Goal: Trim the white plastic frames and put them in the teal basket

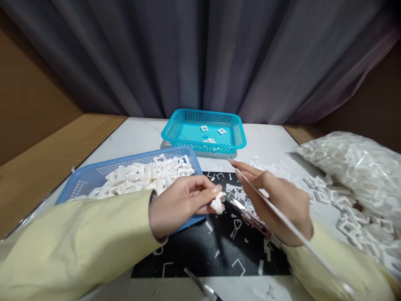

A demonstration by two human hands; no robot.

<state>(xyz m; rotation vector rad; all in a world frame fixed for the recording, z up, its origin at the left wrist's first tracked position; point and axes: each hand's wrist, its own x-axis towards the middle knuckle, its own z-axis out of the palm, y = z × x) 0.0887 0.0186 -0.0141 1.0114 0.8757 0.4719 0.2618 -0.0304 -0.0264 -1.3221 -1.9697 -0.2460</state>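
Note:
My left hand pinches a small white plastic piece between thumb and fingers, over the black mat. My right hand is closed on a long, thin white stick, which slants down past the wrist toward the lower right. Below the right palm is a craft knife with a pink handle, its blade pointing left; whether the fingers touch it I cannot tell. White offcuts lie on the mat between the hands.
A blue basket heaped with white pieces stands at left. Behind, a turquoise basket holds several white frames. At right, a clear bag bulges with white pieces, more loose ones beside it. A metal-tipped tool lies at the front edge.

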